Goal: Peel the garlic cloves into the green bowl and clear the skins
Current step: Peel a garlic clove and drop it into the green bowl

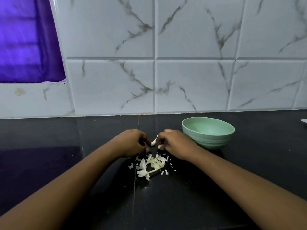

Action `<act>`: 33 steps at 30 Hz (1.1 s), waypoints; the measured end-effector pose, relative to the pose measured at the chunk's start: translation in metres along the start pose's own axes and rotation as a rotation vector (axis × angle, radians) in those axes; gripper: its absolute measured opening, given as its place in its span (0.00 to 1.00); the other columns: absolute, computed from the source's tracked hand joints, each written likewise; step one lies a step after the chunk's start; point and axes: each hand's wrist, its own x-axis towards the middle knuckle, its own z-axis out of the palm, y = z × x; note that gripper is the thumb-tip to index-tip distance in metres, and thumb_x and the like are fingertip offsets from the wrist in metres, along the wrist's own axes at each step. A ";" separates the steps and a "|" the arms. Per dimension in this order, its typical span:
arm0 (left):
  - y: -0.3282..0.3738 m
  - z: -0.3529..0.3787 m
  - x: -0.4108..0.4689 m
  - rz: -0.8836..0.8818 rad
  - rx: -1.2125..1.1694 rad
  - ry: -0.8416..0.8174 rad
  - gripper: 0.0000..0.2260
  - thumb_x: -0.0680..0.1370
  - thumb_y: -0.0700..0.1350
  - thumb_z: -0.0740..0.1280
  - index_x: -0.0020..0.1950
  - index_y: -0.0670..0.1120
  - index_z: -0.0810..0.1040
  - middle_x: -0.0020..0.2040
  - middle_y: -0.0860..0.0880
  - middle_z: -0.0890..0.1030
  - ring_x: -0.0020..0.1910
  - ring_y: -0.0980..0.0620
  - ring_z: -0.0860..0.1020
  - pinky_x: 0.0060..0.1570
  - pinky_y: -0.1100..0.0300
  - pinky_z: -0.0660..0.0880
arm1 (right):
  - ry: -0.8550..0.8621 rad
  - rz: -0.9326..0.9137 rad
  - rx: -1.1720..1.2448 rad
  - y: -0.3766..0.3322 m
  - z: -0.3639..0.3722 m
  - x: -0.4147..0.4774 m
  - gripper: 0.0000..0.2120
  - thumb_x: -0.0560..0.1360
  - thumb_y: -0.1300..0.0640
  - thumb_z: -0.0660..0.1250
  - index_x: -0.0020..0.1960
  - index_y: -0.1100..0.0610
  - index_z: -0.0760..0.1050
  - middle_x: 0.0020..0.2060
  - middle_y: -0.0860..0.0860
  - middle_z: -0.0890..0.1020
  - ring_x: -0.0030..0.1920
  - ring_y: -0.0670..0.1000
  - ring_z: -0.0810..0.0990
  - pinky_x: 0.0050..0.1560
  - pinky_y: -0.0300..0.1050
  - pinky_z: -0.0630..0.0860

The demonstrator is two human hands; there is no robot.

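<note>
As left hand (pixel 131 143), right hand (pixel 176 145) pinch clove (pixel 154 142), skins (pixel 152 165) beneath, bowl (pixel 209 140) beside

Only bare limbs show: a slim, uncovered left forearm (pixel 66 185) and right forearm (pixel 240 183), each running to a bare left hand (pixel 131 142) and right hand (pixel 176 144).

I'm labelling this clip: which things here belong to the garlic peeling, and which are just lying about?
Job: white garlic clove pinched by left hand and right hand; round green bowl; pile of papery garlic skins.
Lying about: purple curtain; white object at right edge.
</note>
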 end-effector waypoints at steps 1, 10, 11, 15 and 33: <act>0.000 0.000 0.000 0.007 -0.003 0.007 0.09 0.76 0.49 0.70 0.56 0.56 0.81 0.46 0.58 0.81 0.45 0.59 0.79 0.51 0.60 0.75 | -0.007 0.001 0.013 0.000 0.000 -0.001 0.08 0.75 0.56 0.67 0.54 0.54 0.76 0.50 0.50 0.79 0.52 0.52 0.76 0.47 0.45 0.70; 0.008 0.006 -0.004 0.120 -0.281 0.233 0.06 0.71 0.49 0.75 0.47 0.53 0.83 0.34 0.59 0.81 0.31 0.67 0.78 0.32 0.71 0.71 | 0.087 0.171 0.706 -0.002 -0.002 -0.006 0.05 0.74 0.64 0.70 0.46 0.56 0.76 0.33 0.48 0.78 0.28 0.42 0.74 0.31 0.34 0.71; 0.009 0.003 -0.005 0.136 -0.351 0.273 0.06 0.71 0.49 0.75 0.47 0.53 0.84 0.34 0.58 0.83 0.31 0.66 0.79 0.30 0.71 0.72 | 0.097 0.186 0.900 -0.004 -0.005 -0.008 0.05 0.74 0.66 0.69 0.46 0.58 0.75 0.32 0.50 0.78 0.29 0.45 0.74 0.29 0.35 0.72; 0.015 0.001 -0.008 0.180 -0.430 0.416 0.06 0.69 0.48 0.76 0.45 0.53 0.84 0.35 0.58 0.84 0.34 0.65 0.80 0.31 0.73 0.71 | 0.153 0.154 1.363 -0.012 -0.016 -0.014 0.05 0.74 0.69 0.67 0.45 0.60 0.73 0.34 0.52 0.82 0.34 0.47 0.80 0.32 0.37 0.77; 0.021 0.003 -0.014 0.262 -0.412 0.626 0.06 0.71 0.46 0.75 0.47 0.54 0.85 0.38 0.62 0.83 0.39 0.68 0.81 0.39 0.75 0.74 | 0.207 0.214 1.306 -0.020 -0.035 -0.018 0.04 0.74 0.64 0.68 0.44 0.63 0.81 0.39 0.55 0.84 0.36 0.49 0.83 0.39 0.45 0.81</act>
